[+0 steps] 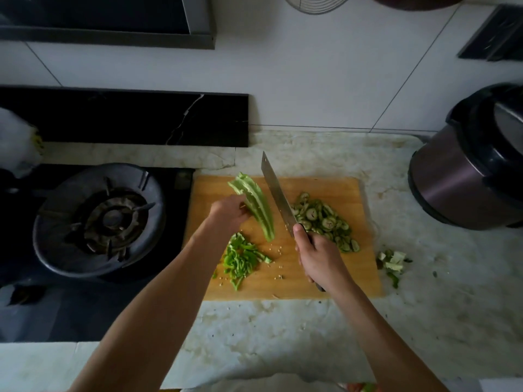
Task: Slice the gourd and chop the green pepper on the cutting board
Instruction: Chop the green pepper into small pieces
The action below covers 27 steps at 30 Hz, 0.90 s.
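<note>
Marble counter (283,329), gas burner (99,219) at left, cooker pot (467,171) at far right. Wooden cutting board (325,278) in middle. Left hand (229,212) pinching long green pepper piece (256,206), fingers curled on it. Right hand (319,257) wrapped tight round knife (277,193) handle, blade just right of pepper. Chopped pepper strips (240,260) near left; gourd slices (325,219) at right. Scraps (393,263) off board, right.

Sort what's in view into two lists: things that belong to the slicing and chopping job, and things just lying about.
Job:
- cutting board
- knife, gripped by the right hand
- green pepper piece, held by the left hand
- chopped pepper strips
- gourd slices

Lying about:
- gas burner
- electric cooker
- vegetable scraps on the counter
</note>
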### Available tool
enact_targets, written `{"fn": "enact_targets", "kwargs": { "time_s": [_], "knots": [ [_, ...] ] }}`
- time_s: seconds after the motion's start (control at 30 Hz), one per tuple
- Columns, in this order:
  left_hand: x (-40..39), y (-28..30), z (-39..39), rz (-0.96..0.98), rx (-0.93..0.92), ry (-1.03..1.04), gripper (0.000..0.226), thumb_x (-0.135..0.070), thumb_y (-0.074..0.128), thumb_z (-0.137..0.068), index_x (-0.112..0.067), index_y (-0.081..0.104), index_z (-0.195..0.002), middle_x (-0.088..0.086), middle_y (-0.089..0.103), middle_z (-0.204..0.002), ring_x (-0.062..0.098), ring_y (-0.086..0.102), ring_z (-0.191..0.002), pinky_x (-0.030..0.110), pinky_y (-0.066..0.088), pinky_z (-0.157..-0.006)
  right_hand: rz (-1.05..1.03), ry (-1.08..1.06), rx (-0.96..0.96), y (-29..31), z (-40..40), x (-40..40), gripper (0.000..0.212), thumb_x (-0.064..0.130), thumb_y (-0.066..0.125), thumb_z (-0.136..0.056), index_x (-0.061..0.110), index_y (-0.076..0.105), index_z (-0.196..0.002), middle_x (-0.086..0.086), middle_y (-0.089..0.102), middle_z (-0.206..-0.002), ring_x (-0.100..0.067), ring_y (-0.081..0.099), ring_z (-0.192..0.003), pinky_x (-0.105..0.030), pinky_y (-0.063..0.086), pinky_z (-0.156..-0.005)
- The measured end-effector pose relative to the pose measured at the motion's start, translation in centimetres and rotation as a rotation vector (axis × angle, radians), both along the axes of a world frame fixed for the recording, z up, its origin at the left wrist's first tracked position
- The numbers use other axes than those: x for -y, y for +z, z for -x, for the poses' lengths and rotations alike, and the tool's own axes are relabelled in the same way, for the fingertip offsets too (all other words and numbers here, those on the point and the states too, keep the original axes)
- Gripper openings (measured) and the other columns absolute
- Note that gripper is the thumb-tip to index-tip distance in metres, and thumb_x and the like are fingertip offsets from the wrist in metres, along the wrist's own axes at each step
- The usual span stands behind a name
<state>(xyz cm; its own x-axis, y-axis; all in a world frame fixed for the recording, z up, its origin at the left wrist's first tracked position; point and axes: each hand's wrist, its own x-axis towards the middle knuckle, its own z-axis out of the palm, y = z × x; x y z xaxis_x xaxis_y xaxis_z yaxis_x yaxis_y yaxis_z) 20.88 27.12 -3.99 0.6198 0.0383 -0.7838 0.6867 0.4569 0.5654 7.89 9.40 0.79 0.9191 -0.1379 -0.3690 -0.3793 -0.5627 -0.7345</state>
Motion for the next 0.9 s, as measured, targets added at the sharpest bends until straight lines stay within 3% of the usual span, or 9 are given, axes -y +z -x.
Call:
{"fn": "enact_targets", "kwargs": {
  "time_s": [0.07,0.2,0.27,0.33,0.4,0.47,0.63,0.8,0.9],
  "knots": [
    [1.0,-0.8,0.3,-0.062,0.008,0.009,0.004,0.003,0.062,-0.093,-0.001,0.062,-0.093,0.017,0.067,-0.092,0.024,0.067,-0.082,0.036,0.056,-0.086,0.004,0.007,0.012,0.0,-0.1,-0.1,0.067,0.057,0.036,-0.099,0.002,0.06,-0.07,-0.009,0.057,-0.052,-0.019,0.051,-0.04,-0.043,0.046,-0.049],
    [1.5,-2.5,0.8,-0.572,0.061,-0.189,0.013,-0.01,0.078,-0.082,-0.02,0.072,-0.077,0.008,0.075,-0.083,0.024,0.073,-0.079,0.038,0.062,-0.079,0.016,0.009,-0.002,-0.8,0.5,-0.2,0.062,0.055,0.039,-0.1,0.004,0.061,-0.071,-0.005,0.059,-0.054,-0.019,0.056,-0.046,-0.038,0.044,-0.05],
    [1.8,-1.7,1.1,-0.741,0.111,-0.31,0.012,-0.012,0.072,-0.085,-0.018,0.076,-0.094,0.005,0.075,-0.089,0.019,0.071,-0.078,0.029,0.06,-0.074,0.025,0.017,0.011,-1.3,0.8,-0.1,0.059,0.054,0.041,-0.1,0.008,0.059,-0.067,-0.004,0.06,-0.056,-0.016,0.057,-0.05,-0.037,0.043,-0.054],
    [2.2,-0.6,1.2,-0.854,0.177,-0.422,0.028,-0.01,0.066,-0.09,-0.012,0.069,-0.117,0.002,0.071,-0.101,0.012,0.06,-0.067,0.012,0.048,-0.054,0.03,0.036,0.024,-1.7,0.9,0.1,0.055,0.052,0.041,-0.1,0.015,0.052,-0.061,0.001,0.053,-0.051,-0.01,0.05,-0.044,-0.029,0.037,-0.047],
    [2.7,0.2,1.4,-0.916,0.252,-0.507,0.047,-0.007,0.064,-0.093,-0.009,0.051,-0.138,0.001,0.061,-0.103,0.002,0.043,-0.062,0.005,0.037,-0.039,0.04,0.05,0.026,-2.0,0.8,0.2,0.054,0.051,0.041,-0.101,0.017,0.05,-0.06,0.002,0.051,-0.05,-0.009,0.048,-0.042,-0.023,0.032,-0.044],
    [3.1,0.2,1.6,-0.967,0.314,-0.572,0.057,-0.002,0.061,-0.092,-0.01,0.04,-0.144,-0.004,0.052,-0.092,0.004,0.042,-0.063,0.007,0.037,-0.037,0.058,0.068,0.011,-2.2,0.4,0.3,0.054,0.051,0.04,-0.101,0.018,0.049,-0.06,0.001,0.05,-0.051,-0.013,0.048,-0.045,-0.022,0.03,-0.042],
    [3.2,0.4,1.6,-1.035,0.363,-0.628,0.047,0.006,0.053,-0.09,-0.012,0.049,-0.134,-0.006,0.05,-0.08,0.004,0.047,-0.063,0.008,0.039,-0.038,0.095,0.112,0.002,-2.6,-1.1,0.1,0.051,0.051,0.04,-0.102,0.014,0.053,-0.068,0.002,0.051,-0.057,-0.018,0.051,-0.054,-0.027,0.027,-0.049],
    [3.4,0.2,1.5,-1.064,0.381,-0.65,0.046,0.003,0.049,-0.086,-0.014,0.052,-0.129,-0.001,0.055,-0.089,0.015,0.05,-0.074,0.013,0.037,-0.04,0.127,0.133,0.004,-3.2,-1.8,-0.1,0.054,0.051,0.037,-0.103,0.007,0.062,-0.084,-0.011,0.062,-0.071,-0.033,0.063,-0.074,-0.029,0.034,-0.059],
    [3.4,0.1,1.5,-1.055,0.393,-0.661,0.046,0.004,0.05,-0.084,-0.013,0.052,-0.127,-0.002,0.053,-0.086,0.007,0.046,-0.063,0.008,0.039,-0.042,0.14,0.13,-0.003,-3.4,-1.9,-0.1,0.058,0.051,0.036,-0.103,0.002,0.065,-0.091,-0.018,0.068,-0.082,-0.034,0.065,-0.078,-0.029,0.034,-0.06]
  ]
}}
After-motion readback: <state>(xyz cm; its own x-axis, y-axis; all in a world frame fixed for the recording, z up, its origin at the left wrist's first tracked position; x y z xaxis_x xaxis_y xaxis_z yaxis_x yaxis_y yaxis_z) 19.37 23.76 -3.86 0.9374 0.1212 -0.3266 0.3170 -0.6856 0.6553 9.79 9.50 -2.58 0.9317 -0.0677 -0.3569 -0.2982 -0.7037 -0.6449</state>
